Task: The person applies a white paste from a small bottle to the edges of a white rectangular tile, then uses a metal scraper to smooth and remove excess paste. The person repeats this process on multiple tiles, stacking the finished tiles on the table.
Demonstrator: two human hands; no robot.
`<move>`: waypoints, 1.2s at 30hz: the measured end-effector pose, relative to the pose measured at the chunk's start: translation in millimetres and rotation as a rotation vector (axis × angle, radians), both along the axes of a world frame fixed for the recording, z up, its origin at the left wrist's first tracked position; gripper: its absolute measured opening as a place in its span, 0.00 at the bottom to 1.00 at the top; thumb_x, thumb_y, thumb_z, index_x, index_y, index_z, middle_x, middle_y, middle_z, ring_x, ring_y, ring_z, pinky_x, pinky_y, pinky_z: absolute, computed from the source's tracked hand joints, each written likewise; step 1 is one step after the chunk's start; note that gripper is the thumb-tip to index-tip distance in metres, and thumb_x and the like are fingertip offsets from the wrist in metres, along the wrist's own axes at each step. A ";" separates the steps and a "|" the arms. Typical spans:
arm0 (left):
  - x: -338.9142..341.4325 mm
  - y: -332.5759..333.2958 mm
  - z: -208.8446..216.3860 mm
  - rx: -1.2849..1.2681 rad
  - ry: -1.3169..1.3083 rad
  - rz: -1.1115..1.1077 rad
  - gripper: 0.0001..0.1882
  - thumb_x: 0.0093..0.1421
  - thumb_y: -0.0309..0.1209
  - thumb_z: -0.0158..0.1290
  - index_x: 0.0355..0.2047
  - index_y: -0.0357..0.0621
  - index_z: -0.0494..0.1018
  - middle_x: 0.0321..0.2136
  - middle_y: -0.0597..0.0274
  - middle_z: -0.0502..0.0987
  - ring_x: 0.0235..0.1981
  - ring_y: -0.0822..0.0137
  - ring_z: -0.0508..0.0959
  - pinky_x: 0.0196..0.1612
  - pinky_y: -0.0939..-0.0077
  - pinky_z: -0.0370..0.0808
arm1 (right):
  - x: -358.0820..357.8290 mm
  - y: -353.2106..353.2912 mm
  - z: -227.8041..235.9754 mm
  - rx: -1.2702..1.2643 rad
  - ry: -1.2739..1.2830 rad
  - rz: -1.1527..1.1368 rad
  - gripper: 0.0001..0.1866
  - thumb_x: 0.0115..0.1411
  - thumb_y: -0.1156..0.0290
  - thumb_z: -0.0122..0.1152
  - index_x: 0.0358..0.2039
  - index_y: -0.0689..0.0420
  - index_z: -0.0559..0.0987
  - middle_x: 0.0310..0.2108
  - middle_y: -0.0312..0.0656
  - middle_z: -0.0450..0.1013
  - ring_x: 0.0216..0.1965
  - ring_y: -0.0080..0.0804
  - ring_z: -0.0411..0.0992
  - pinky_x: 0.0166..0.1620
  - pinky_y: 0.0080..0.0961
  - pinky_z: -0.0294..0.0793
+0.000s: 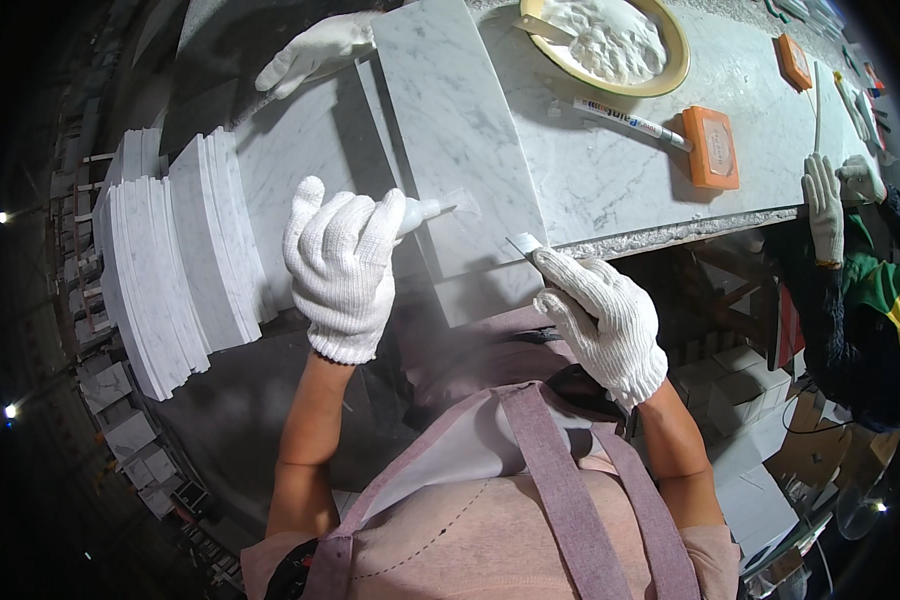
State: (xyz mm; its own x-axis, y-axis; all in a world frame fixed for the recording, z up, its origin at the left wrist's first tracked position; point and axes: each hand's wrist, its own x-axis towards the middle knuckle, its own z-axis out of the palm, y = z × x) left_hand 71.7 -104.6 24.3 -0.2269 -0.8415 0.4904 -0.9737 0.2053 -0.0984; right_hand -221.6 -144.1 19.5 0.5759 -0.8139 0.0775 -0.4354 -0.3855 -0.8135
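Observation:
My left hand (345, 265), in a white knitted glove, is closed around a small translucent squeeze bottle (417, 214). The bottle's nozzle points right, at a glossy wet patch (464, 203) on a grey-veined white marble slab (465, 130). My right hand (605, 320), gloved alike, pinches a small flat scraper blade (525, 244) beside the slab's right edge; the blade's far end stands out from the fingertips. The slab lies lengthwise in front of me, its near end overhanging the bench. At its far left corner is another person's gloved hand (320, 50).
Marble strips (160, 280) stand stacked at left. On the marble bench (610, 190) are a bowl (676, 60) of white powder with a putty knife (547, 28), a paint marker (630, 124) and orange blocks (711, 150). At right, a co-worker's gloved hands (825, 205) rest near the bench edge.

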 end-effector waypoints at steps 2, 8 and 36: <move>-0.3 0.1 -0.1 0.002 0.007 0.002 0.28 0.46 0.25 0.70 0.51 0.52 0.83 0.44 0.68 0.76 0.52 0.62 0.77 0.69 0.47 0.70 | -0.1 0.1 0.2 -0.001 0.007 -0.002 0.27 0.63 0.70 0.69 0.64 0.48 0.77 0.36 0.46 0.81 0.35 0.46 0.79 0.38 0.37 0.80; -0.2 -0.6 -0.5 -0.011 0.002 -0.002 0.28 0.45 0.25 0.71 0.50 0.52 0.83 0.43 0.68 0.76 0.52 0.63 0.77 0.69 0.48 0.70 | 0.4 0.2 0.2 0.005 0.023 -0.007 0.27 0.63 0.69 0.70 0.63 0.49 0.78 0.37 0.46 0.80 0.36 0.46 0.79 0.39 0.37 0.80; -1.1 -1.1 2.0 -0.005 0.004 -0.019 0.26 0.47 0.24 0.69 0.50 0.51 0.83 0.43 0.67 0.76 0.51 0.62 0.77 0.68 0.47 0.71 | 0.5 0.5 -2.4 0.000 0.004 -0.022 0.27 0.62 0.70 0.71 0.63 0.48 0.79 0.36 0.46 0.80 0.35 0.45 0.79 0.38 0.37 0.80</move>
State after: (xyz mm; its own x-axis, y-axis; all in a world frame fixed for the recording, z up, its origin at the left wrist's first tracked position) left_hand 70.6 -105.6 26.3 -0.2410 -0.8344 0.4956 -0.9700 0.2235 -0.0955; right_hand -221.1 -143.6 17.2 0.5584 -0.8262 0.0747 -0.4472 -0.3756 -0.8118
